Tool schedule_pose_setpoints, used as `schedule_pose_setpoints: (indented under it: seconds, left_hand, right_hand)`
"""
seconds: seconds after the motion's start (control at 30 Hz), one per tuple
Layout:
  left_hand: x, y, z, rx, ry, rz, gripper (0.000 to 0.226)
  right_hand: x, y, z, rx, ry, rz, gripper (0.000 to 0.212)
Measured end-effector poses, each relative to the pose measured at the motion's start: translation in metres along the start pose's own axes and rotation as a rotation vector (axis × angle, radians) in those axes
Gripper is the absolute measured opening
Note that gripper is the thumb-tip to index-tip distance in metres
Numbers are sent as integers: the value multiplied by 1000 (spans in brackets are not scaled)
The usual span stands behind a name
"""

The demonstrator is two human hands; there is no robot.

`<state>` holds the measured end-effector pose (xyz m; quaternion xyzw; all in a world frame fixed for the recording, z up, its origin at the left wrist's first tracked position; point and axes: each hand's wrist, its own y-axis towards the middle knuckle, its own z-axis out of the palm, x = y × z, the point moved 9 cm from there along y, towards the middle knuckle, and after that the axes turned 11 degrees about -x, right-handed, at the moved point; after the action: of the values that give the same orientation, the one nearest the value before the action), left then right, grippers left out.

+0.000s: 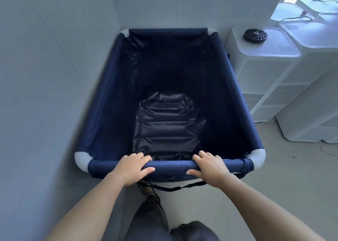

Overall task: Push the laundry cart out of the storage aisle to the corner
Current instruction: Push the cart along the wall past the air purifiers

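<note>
Navy fabric covers the padded near rail (170,164) that my left hand (132,167) and right hand (210,165) both grip, fingers curled over it, so I'd press evenly to run the deep navy fabric laundry cart (236,87) straight, its far end seemingly against the white wall corner (117,8).

Underside of laundry cart (109,98) out of view
</note>
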<state>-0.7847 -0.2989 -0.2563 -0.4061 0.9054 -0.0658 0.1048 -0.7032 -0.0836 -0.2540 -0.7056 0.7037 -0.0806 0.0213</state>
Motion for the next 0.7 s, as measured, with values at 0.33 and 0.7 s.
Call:
schedule_pose_setpoints:
  seconds: [0.33, 0.7]
  left_hand:
    - [3, 0, 3, 6, -14, -13, 36]
    - [3, 4, -2, -26, -19, -1, 36]
  right_hand:
    - [-1, 2, 3, -1, 28, -6, 58]
    - [-2, 6, 2, -17, 38, -14, 57]
